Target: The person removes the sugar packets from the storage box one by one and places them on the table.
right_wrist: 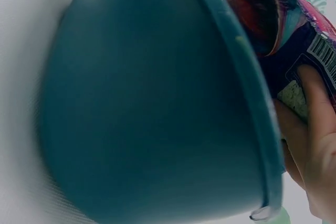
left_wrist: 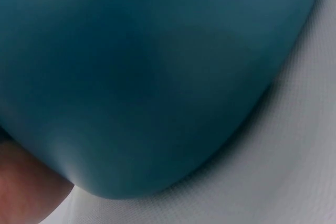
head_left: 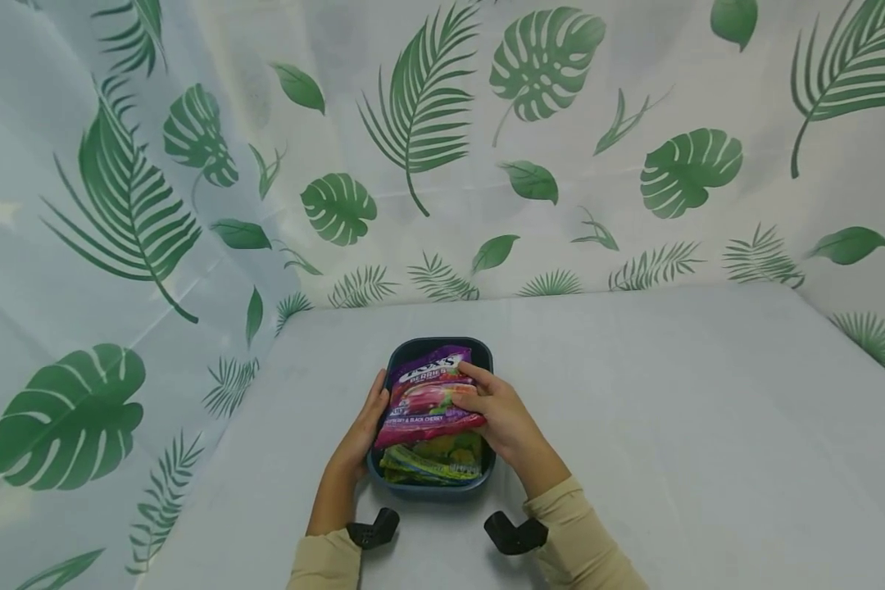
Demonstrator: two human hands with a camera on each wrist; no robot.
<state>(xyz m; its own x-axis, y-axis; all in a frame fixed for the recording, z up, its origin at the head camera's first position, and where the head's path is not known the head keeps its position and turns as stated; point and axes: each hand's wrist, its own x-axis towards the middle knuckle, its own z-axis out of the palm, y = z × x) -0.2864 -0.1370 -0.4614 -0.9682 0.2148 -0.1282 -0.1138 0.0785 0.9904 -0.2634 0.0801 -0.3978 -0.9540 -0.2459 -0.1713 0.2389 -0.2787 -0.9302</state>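
Observation:
A dark teal bin (head_left: 442, 342) stands on the white cloth-covered table. A purple candy bag (head_left: 424, 401) lies across its top, over a yellow-green bag (head_left: 435, 459) inside. My right hand (head_left: 497, 414) pinches the purple bag's right edge, fingers on top. In the right wrist view the bin's outer wall (right_wrist: 147, 114) fills the frame, and the right hand (right_wrist: 315, 145) holds the purple bag (right_wrist: 268, 14) from its barcode side. My left hand (head_left: 360, 438) lies with straight fingers along the bin's left side. The left wrist view shows only the bin wall (left_wrist: 157, 77) and a bit of the hand (left_wrist: 26, 187).
A curtain printed with green leaves (head_left: 413, 106) encloses the table at the back and on both sides. The white table surface (head_left: 671, 410) stretches wide to the right of the bin. Black wrist mounts (head_left: 372, 528) sit on both forearms.

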